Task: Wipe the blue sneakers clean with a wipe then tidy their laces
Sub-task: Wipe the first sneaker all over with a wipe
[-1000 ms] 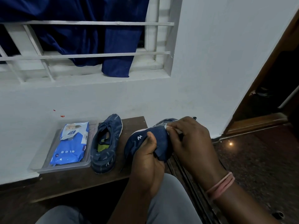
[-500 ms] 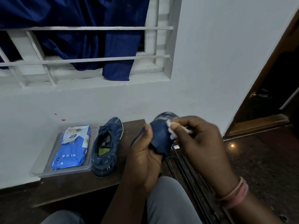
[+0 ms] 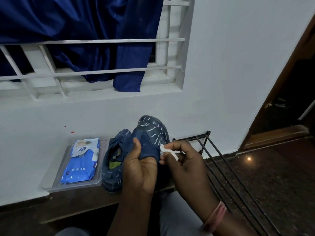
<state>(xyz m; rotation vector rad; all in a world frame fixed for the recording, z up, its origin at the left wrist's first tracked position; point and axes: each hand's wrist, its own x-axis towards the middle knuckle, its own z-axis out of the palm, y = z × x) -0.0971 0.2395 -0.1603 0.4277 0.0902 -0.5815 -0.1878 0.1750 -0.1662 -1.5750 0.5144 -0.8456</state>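
while the wipe pack sits in its tray left of the second sneaker, left hand grips the raised sneaker, sole up. right hand pinches a wipe at the sole edge. step: wiping. next: work along the sole, then laces.

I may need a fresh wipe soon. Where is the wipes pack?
The wipes pack lies in a clear tray at lower left, against the wall, beside the second sneaker.
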